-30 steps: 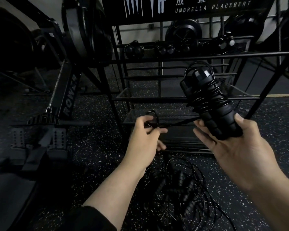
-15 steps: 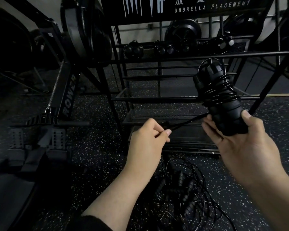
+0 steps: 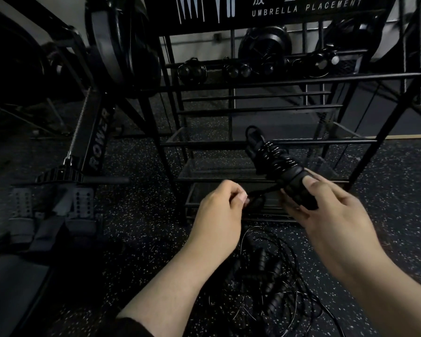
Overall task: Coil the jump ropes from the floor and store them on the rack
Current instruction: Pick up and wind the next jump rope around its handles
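My right hand (image 3: 331,215) grips a pair of black jump-rope handles (image 3: 275,164) bound together by coils of thin black cord, tilted up to the left. My left hand (image 3: 219,210) pinches the loose end of that cord (image 3: 260,194) just left of the bundle. Below my hands a tangle of more black jump ropes (image 3: 265,276) lies on the speckled floor. The black metal rack (image 3: 277,142) stands right behind, and its upper shelf holds several coiled ropes (image 3: 192,71).
A rowing machine (image 3: 93,147) with footrests stands at the left, close to the rack's leg. A black sign reading "UMBRELLA PLACEMENT" (image 3: 301,8) tops the rack. Dark speckled rubber floor (image 3: 399,203) spreads to the right.
My right hand has lowered the wrapped handles and tipped them leftward, toward the lower shelf. My left hand stayed on the cord end, now closer to the bundle.
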